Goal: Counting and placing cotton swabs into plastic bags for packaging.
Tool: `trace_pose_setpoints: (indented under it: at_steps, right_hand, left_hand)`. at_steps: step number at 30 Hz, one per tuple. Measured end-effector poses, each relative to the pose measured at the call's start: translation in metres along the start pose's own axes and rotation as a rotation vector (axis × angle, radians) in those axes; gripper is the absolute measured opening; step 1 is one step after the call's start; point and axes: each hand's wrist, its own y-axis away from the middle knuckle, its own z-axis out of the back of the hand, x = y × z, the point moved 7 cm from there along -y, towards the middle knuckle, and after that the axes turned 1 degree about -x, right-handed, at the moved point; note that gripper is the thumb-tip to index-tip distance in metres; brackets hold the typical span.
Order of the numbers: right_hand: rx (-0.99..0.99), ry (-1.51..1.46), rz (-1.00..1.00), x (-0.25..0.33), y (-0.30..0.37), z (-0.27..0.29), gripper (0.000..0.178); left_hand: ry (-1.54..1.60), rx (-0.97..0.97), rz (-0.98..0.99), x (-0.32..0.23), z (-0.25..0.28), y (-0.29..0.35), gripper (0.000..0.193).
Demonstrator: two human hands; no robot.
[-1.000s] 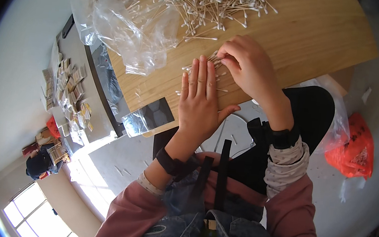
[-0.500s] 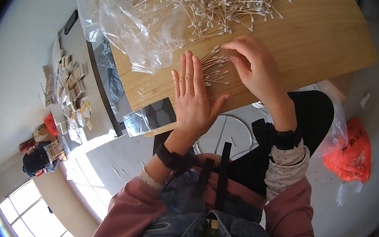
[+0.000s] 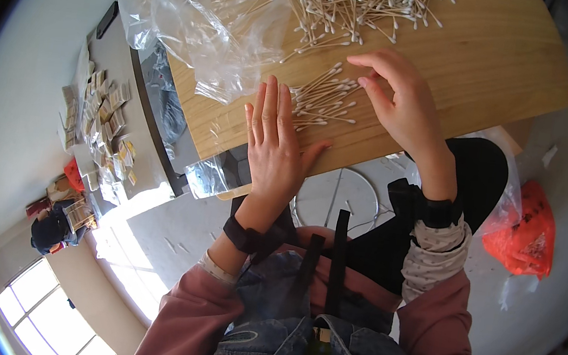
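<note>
Wooden tabletop (image 3: 501, 83), with a large heap of cotton swabs (image 3: 351, 5) at twelve o'clock and a clear plastic bag (image 3: 205, 36) at eleven: a smaller batch of swabs (image 3: 326, 97) lies fanned between two hands. Over it a second ago, the left hand (image 3: 274, 156) has slid to the batch's seven o'clock, flat, holding nothing. At three o'clock, the right hand (image 3: 407, 106) has drawn off, thumb and forefinger parted, nothing between them. Now uncovered and loose, the batch likely offers each swab within easy reach.
</note>
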Motion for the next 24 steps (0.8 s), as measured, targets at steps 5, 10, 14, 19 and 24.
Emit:
trace_pose_setpoints:
  at_steps: [5, 10, 14, 19, 24]
  right_hand:
    - [-0.004, 0.129, 0.092, 0.009, -0.002, -0.005, 0.017]
    - [-0.043, 0.166, 0.099, 0.009, -0.005, -0.011, 0.005]
    - [-0.035, 0.205, 0.123, 0.012, -0.006, -0.014, 0.007]
    - [-0.049, 0.185, 0.126, 0.011, -0.006, -0.013, 0.009]
    - [-0.117, 0.067, -0.018, 0.001, -0.006, 0.015, 0.010]
  left_hand:
    - [0.007, -0.001, -0.027, -0.005, -0.004, -0.023, 0.098]
    - [-0.030, 0.094, -0.077, -0.026, -0.018, -0.020, 0.104]
    - [-0.044, 0.109, -0.083, -0.025, -0.022, -0.020, 0.105]
    - [-0.030, 0.094, -0.060, -0.026, -0.019, -0.020, 0.101]
    - [0.025, 0.057, -0.058, -0.027, -0.017, -0.019, 0.098]
